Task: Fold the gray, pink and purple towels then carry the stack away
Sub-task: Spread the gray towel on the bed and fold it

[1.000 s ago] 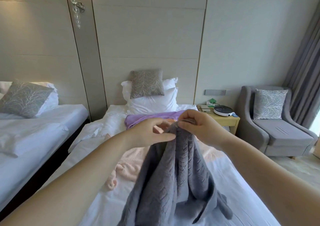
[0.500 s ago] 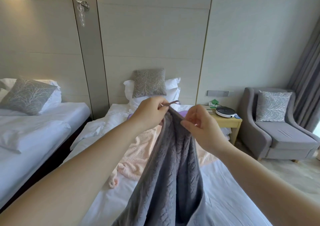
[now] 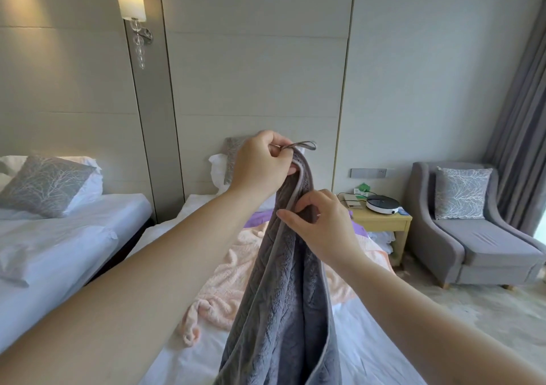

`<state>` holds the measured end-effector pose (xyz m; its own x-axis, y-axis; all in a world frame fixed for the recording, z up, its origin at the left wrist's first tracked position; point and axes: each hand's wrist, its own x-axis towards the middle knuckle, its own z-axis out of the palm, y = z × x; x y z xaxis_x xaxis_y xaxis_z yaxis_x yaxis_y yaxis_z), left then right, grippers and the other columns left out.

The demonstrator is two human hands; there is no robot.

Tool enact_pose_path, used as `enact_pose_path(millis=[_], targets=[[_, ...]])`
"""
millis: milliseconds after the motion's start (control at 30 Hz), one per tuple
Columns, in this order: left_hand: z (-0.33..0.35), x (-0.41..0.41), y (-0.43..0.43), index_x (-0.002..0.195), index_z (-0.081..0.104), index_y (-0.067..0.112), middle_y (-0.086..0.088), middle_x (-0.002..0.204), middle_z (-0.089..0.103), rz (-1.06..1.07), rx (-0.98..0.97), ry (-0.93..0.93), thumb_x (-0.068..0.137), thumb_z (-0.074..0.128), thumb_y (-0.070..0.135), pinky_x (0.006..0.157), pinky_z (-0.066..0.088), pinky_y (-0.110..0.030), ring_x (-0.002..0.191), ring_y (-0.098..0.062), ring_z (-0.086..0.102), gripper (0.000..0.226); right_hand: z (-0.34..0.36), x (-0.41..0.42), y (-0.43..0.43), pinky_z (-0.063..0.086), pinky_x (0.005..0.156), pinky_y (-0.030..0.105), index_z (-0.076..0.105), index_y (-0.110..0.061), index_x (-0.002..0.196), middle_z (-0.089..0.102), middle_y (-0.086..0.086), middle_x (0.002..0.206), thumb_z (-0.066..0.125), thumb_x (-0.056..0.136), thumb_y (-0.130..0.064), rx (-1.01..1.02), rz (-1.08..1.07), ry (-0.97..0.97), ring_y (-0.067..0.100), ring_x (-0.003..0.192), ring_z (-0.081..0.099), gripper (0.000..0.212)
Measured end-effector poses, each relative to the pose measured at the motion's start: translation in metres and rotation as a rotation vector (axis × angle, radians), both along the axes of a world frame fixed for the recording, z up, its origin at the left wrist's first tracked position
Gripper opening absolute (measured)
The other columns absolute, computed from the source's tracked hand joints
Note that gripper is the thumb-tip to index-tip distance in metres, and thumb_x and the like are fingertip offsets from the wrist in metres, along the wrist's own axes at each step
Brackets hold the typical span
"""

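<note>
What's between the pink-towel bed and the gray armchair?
A light wooden nightstand, with a round white device on top, stands between the bed and the armchair, seen in the head view.

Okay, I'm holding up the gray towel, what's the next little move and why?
Probably slide the right hand along the piped edge to the next corner, spreading the gray towel. The left hand grips the loop corner, but the towel hangs bunched, too narrow to fold.

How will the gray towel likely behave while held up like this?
Probably floppy: the gray towel hangs in limp folds from the left hand. Its plush pile suggests fair weight and little slipperiness; the right hand pinches its edge.
</note>
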<state>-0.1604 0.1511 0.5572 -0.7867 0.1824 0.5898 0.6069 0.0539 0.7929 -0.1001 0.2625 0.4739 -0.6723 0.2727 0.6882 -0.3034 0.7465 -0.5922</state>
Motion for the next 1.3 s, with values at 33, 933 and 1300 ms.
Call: enact_pose_path(millis=[33, 933, 1300], targets=[[0.001, 0.002, 0.001, 0.081, 0.062, 0.019, 0.003, 0.068, 0.066, 0.003, 0.02, 0.004, 0.089, 0.059, 0.007, 0.071, 0.06, -0.036, 0.061, -0.011, 0.07, 0.015, 0.001, -0.002, -0.001, 0.037, 0.063, 0.006, 0.06, -0.018, 0.075, 0.051, -0.012, 0.082, 0.077, 0.073, -0.037, 0.034, -0.022, 0.006, -0.004, 0.076, 0.051, 0.026], [-0.019, -0.029, -0.044, 0.118, 0.049, 0.016, -0.011, 0.13, 0.049, 0.233, -0.116, -0.194, 0.065, 0.049, 0.06, 0.103, 0.035, -0.042, 0.122, -0.025, 0.047, 0.068, 0.038, 0.02, 0.02, 0.051, 0.065, 0.025, 0.064, -0.008, 0.08, 0.063, 0.01, 0.077, 0.047, 0.09, 0.005, -0.675, 0.605, -0.367, 0.018, 0.07, 0.06, 0.023], [-0.055, -0.002, -0.025, 0.061, 0.042, 0.01, 0.011, 0.056, 0.031, -0.158, -0.52, 0.205, 0.072, 0.047, 0.072, 0.052, 0.03, -0.018, 0.051, -0.005, 0.032, 0.064, 0.024, 0.022, 0.027, 0.048, 0.089, 0.032, 0.067, -0.009, 0.087, 0.068, 0.008, 0.087, 0.061, 0.087, 0.001, -0.523, 0.58, -0.272, 0.018, 0.086, 0.062, 0.011]])
